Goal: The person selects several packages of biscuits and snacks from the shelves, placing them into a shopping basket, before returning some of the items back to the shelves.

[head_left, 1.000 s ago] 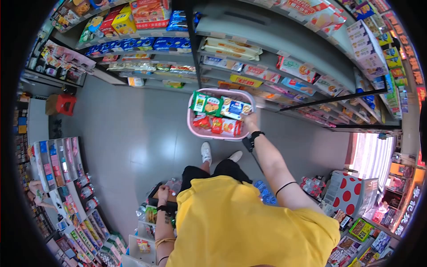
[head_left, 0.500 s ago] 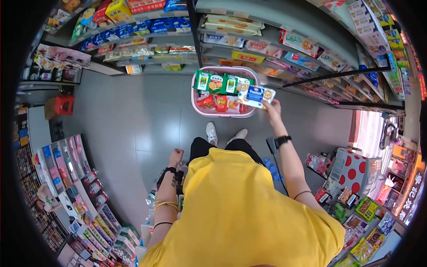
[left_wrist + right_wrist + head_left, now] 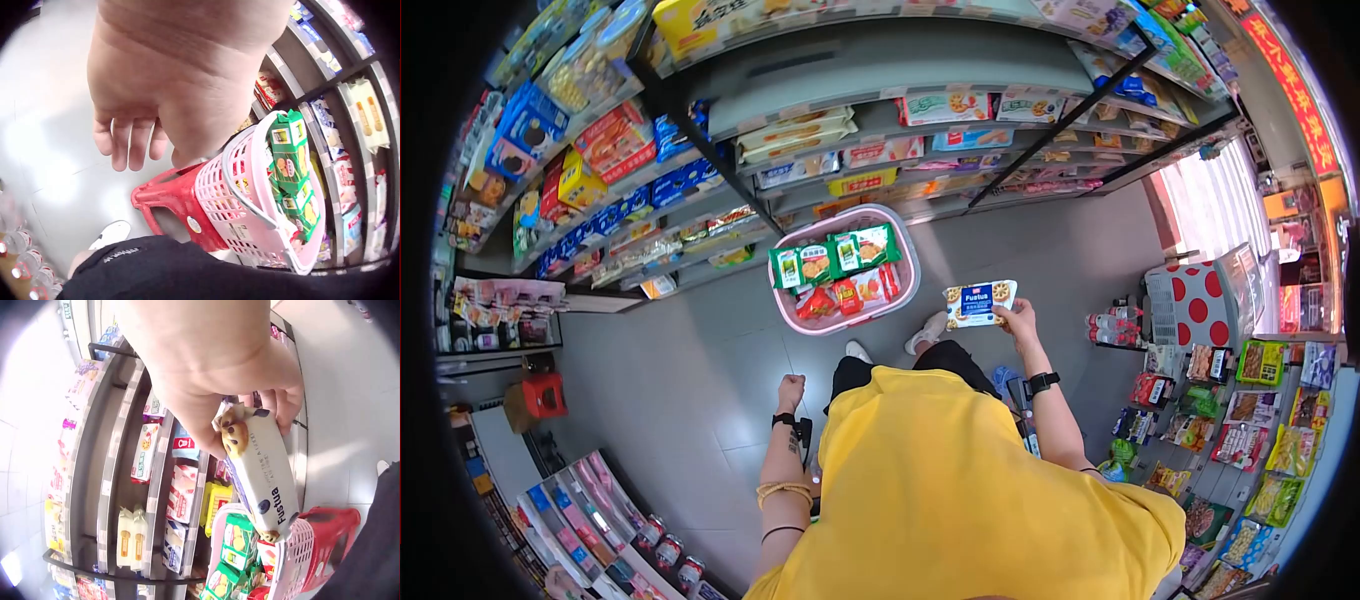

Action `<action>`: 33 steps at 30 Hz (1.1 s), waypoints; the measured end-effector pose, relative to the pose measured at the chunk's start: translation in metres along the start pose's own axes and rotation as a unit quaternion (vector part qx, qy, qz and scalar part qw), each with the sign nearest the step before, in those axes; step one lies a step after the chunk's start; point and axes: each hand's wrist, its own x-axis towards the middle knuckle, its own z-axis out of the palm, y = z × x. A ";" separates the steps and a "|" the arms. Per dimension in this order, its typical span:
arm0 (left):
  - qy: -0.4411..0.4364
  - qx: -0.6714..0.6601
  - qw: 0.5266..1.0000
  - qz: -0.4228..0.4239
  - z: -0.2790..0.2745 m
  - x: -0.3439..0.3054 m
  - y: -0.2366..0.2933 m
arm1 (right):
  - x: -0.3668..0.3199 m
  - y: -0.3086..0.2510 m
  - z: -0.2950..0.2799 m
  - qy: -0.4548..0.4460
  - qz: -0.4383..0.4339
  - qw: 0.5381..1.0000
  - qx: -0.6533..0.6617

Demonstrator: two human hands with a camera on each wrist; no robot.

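My right hand (image 3: pixel 1020 318) pinches one end of a white and blue cookie pack (image 3: pixel 978 304) printed with round cookies. The pack is out to the right of the pink basket (image 3: pixel 908 282) in the head view. In the right wrist view the thumb and fingers grip the pack (image 3: pixel 265 469) at its upper end. Green cracker packs (image 3: pixel 865 247) and red packs (image 3: pixel 847 293) lie inside the basket. My left hand (image 3: pixel 791 392) hangs beside my leg with nothing in it. Its fingers (image 3: pixel 139 140) droop loosely in the left wrist view.
The basket stands on a red stool (image 3: pixel 206 215) in front of a long snack shelf (image 3: pixel 820 98). A rack of snack bags (image 3: pixel 1238 410) is at the right, near a polka-dot box (image 3: pixel 1200 312). Another display stand (image 3: pixel 585 520) is at the lower left.
My right hand has lifted the cookie pack out of the basket and carried it to the right, toward my body. The head view has turned right. The left hand stays low at my side.
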 end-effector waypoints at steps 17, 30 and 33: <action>0.044 -0.133 0.978 -0.157 0.115 -0.117 0.063 | 0.170 -0.315 -0.051 -0.224 -0.251 0.905 0.261; 0.114 -0.260 0.947 -0.148 0.171 -0.164 0.119 | 0.294 -0.440 -0.020 -0.129 -0.355 0.925 0.038; 0.119 -0.252 0.943 -0.181 0.181 -0.172 0.094 | 0.308 -0.434 -0.013 -0.077 -0.360 0.929 -0.023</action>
